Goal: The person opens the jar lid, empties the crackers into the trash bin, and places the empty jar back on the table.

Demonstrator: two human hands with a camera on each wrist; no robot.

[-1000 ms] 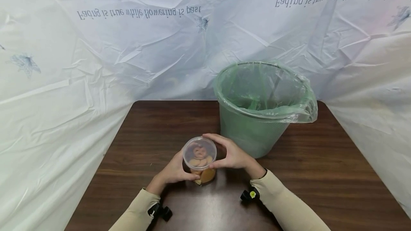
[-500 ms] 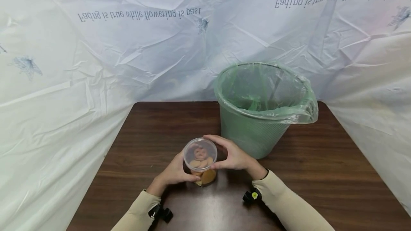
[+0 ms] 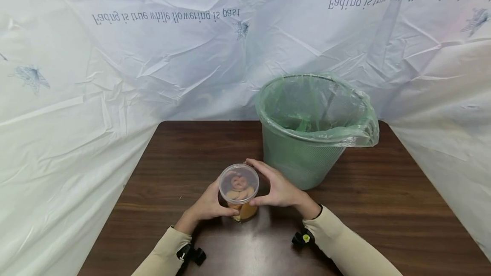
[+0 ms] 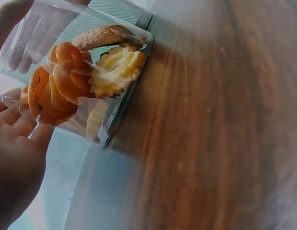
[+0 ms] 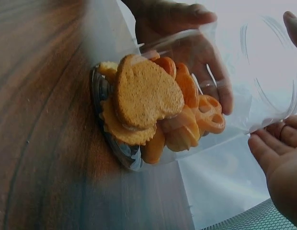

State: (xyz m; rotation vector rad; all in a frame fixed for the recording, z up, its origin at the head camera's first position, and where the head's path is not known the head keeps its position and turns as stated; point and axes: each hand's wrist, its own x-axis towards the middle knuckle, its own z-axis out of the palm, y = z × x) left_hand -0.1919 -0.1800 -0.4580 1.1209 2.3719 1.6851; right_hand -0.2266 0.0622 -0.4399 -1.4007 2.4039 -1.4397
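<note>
Wrinkled white sheeting [image 3: 161, 63] fills the upper frame behind a dark brown wood-grain table [image 3: 188, 148], where a green-lined round mesh bin [image 3: 303, 163] stands right of centre. Below centre, a clear cylindrical plastic jar [image 3: 248, 211] stands upright, grasped by the left hand [image 3: 209, 202] while the right hand [image 3: 278, 188] curls round its round transparent lid [image 3: 239, 183]; uneven pressure could perhaps tip it, breaking the golden-brown cookies [image 5: 146, 96].

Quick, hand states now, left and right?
Left hand: holding the cookie jar.
Right hand: curved around the cookie jar's top; can't tell if it's gripping.
</note>
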